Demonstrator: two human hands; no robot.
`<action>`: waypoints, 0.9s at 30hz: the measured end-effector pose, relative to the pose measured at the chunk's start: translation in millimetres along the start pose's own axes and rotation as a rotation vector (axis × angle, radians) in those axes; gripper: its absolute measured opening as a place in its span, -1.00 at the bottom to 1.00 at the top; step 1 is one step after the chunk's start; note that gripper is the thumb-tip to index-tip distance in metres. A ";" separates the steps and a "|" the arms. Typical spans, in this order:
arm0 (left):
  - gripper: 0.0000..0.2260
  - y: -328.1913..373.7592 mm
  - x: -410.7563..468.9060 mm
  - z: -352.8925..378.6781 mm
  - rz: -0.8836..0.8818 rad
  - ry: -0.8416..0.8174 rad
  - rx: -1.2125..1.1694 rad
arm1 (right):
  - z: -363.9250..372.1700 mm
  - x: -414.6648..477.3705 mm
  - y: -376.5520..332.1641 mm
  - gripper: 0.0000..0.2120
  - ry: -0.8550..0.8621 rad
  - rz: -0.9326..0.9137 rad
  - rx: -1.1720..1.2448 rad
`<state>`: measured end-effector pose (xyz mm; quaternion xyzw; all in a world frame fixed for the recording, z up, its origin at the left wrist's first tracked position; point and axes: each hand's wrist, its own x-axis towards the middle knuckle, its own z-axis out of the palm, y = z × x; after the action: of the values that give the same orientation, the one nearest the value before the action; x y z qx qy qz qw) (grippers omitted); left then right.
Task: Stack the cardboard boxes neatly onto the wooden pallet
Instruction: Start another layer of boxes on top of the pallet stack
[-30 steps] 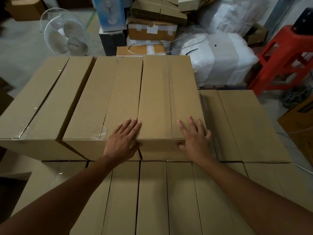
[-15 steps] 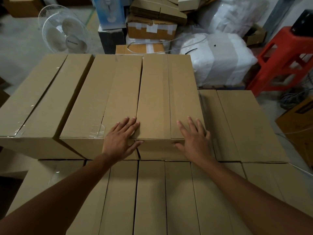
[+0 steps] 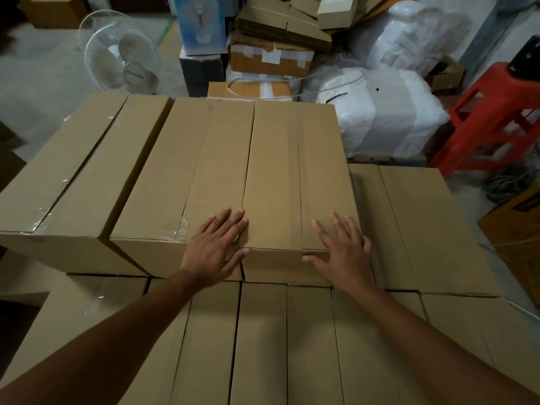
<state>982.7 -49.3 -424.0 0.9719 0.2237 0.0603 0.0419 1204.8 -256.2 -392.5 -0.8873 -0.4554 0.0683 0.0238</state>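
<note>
Seeing the job well along, I judge: lower layer of long brown cardboard boxes (image 3: 263, 346) laid, upper row (image 3: 187, 171) three across from 9 to 12 o'clock, 3 o'clock slot unfilled. I can't see the wooden pallet. At 12 the rightmost upper brown box (image 3: 292, 176) sits flush; left hand (image 3: 214, 247) and right hand (image 3: 344, 252) press flat, fingers straight, at its near corners.

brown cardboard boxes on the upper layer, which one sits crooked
The leftmost brown cardboard box: it is turned at an angle, while the other two lie parallel.
</note>
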 end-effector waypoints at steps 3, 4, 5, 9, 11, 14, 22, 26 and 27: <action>-0.34 0.8 -0.3 2.6 -0.006 -0.007 0.043 | 4.0 -0.7 0.6 -0.15 0.012 -0.010 -0.026; -0.34 0.7 0.1 3.2 -0.008 -0.012 0.051 | 5.4 -0.1 0.4 -0.14 0.015 -0.010 -0.036; -0.34 0.7 0.6 3.3 -0.008 -0.017 0.054 | 6.5 0.6 -0.4 -0.15 0.017 -0.007 -0.046; -0.36 1.5 0.6 2.9 -0.013 -0.047 0.070 | 5.7 1.1 -3.6 -0.20 0.019 0.001 -0.057; -0.38 3.7 1.2 1.4 -0.020 -0.054 0.065 | 2.3 1.7 -3.1 -0.21 -0.002 -0.004 -0.056; -0.39 7.5 0.6 -0.9 -0.025 -0.075 0.078 | -1.3 2.6 -1.8 -0.20 -0.033 -0.017 -0.042; -0.19 8.6 4.9 -31.5 -0.003 -0.279 0.018 | -37.3 3.5 -0.5 -0.06 -0.272 -0.068 0.029; -0.10 24.0 9.3 -68.8 -0.058 -0.279 -0.072 | -73.3 -15.3 -13.1 -0.10 -0.213 -0.096 0.134; -0.10 29.4 8.2 -81.2 -0.064 -0.258 -0.104 | -84.1 -21.7 -16.5 -0.11 -0.193 -0.098 0.170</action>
<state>991.6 -67.7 -339.7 0.9605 0.2437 -0.0549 0.1226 1191.1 -262.5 -305.4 -0.8481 -0.4910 0.1903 0.0584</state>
